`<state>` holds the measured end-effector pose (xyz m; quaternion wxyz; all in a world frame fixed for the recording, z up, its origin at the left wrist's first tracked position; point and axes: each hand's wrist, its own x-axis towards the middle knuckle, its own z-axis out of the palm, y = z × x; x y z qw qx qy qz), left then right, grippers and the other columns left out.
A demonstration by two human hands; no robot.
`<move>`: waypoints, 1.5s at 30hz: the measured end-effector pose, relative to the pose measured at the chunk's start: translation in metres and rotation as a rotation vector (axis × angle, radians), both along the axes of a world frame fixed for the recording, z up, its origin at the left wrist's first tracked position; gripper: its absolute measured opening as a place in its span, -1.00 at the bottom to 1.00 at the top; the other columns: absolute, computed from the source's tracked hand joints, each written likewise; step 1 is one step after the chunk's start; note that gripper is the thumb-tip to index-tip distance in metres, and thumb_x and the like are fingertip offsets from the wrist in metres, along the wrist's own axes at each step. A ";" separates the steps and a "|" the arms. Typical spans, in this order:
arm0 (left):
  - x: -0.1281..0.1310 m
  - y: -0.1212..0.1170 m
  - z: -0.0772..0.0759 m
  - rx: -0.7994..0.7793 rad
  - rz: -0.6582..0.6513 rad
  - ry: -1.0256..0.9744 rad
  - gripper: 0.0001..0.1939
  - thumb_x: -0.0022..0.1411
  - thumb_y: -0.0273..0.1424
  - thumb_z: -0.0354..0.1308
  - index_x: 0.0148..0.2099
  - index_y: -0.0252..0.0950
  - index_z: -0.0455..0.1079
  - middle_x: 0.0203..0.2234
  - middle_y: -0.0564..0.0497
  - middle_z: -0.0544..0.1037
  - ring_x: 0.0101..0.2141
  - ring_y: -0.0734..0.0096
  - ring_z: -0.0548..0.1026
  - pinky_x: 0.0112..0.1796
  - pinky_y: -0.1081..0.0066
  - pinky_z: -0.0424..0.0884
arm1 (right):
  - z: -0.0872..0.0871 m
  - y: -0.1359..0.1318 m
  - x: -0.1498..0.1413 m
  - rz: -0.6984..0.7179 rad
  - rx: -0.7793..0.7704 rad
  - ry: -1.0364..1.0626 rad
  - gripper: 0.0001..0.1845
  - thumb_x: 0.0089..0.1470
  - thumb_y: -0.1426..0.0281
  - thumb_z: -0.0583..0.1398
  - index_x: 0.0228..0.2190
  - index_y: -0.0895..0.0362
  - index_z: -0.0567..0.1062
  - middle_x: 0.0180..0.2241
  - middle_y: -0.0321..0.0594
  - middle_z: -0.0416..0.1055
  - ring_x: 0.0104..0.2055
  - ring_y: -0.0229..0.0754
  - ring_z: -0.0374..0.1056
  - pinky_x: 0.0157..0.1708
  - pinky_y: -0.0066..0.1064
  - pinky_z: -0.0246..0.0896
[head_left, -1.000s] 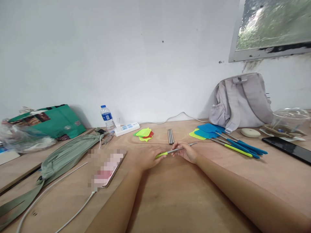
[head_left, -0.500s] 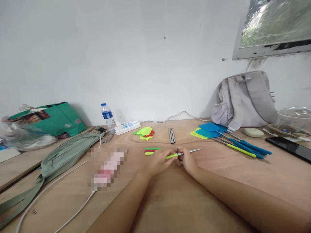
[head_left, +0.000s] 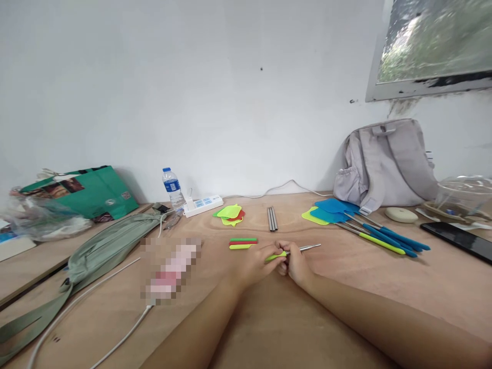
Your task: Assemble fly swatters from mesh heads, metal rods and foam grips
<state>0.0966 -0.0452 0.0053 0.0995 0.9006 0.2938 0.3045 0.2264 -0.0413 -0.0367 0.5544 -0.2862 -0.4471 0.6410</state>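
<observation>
My left hand (head_left: pixel 261 262) is closed around a yellow-green fly swatter handle (head_left: pixel 275 256). My right hand (head_left: pixel 295 264) is closed on a thin metal rod (head_left: pixel 310 247), whose tip sticks out to the right. Handle and rod lie in one line, and my right fingers cover the place where they meet. Just beyond my left hand lie a few loose handles (head_left: pixel 243 243) in green, red and yellow-green. Farther back are several metal rods (head_left: pixel 272 219) side by side. Left of these rests a small pile of swatter heads (head_left: pixel 229 213) in yellow-green, green and red.
Whole swatters with blue and yellow-green heads (head_left: pixel 332 207) lie at the right, by a grey backpack (head_left: pixel 388 164) and a black phone (head_left: pixel 459 241). On the left are a water bottle (head_left: pixel 172 187), a power strip (head_left: pixel 203 205), a green waist bag (head_left: pixel 111 241) and cables.
The camera view has tilted slightly upward. My right hand now covers the joint between handle and rod, and the handle reaches closer to my right fingers. Everything on the table stays in place.
</observation>
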 end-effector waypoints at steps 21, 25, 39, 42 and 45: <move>-0.071 0.066 -0.018 0.285 0.569 -0.476 -0.73 0.21 -0.48 -0.25 -0.11 -0.30 0.20 -0.32 -0.05 0.39 -0.27 0.39 0.38 -0.18 0.33 0.32 | 0.007 0.024 0.014 -0.117 0.024 0.116 -0.66 -0.16 0.29 -0.03 -0.84 0.12 0.10 -0.82 -0.39 -0.07 -0.74 -0.39 -0.17 -0.72 -0.47 -0.33; -0.094 0.109 -0.031 0.166 0.658 -0.249 -0.57 0.05 -0.63 -0.23 -0.04 -0.35 0.22 -0.15 -0.13 0.37 -0.08 0.33 0.32 -0.04 0.29 0.23 | 0.008 0.029 0.014 -0.138 -0.016 0.161 -0.65 -0.14 0.29 -0.02 -0.83 0.12 0.12 -0.82 -0.41 -0.08 -0.76 -0.40 -0.21 -0.74 -0.47 -0.36; -0.102 0.145 -0.036 -0.078 0.673 0.239 -0.55 0.05 -0.46 -0.07 0.02 -0.15 0.31 -0.19 -0.05 0.33 -0.11 0.26 0.31 -0.02 0.23 0.13 | 0.010 0.038 0.019 -0.140 -0.174 0.284 -0.71 -0.13 0.31 0.01 -0.76 0.13 0.15 -0.80 -0.45 -0.03 -0.79 -0.44 -0.19 -0.79 -0.54 -0.36; -0.104 0.138 -0.035 -0.089 0.704 0.260 -0.54 0.05 -0.43 -0.06 0.04 -0.12 0.29 -0.25 -0.04 0.31 -0.18 0.28 0.33 -0.07 0.26 0.18 | 0.012 0.037 0.022 -0.086 -0.219 0.315 -0.68 -0.11 0.33 0.02 -0.78 0.12 0.10 -0.84 -0.45 -0.07 -0.80 -0.42 -0.20 -0.79 -0.54 -0.29; -0.104 0.135 -0.036 -0.095 0.719 0.258 -0.56 0.07 -0.37 -0.04 0.04 -0.07 0.28 -0.17 -0.04 0.30 -0.10 0.21 0.28 -0.03 0.20 0.12 | 0.014 0.035 0.024 -0.043 -0.254 0.335 -0.67 -0.09 0.35 0.01 -0.78 0.11 0.07 -0.88 -0.46 -0.09 -0.81 -0.41 -0.21 -0.78 -0.53 -0.27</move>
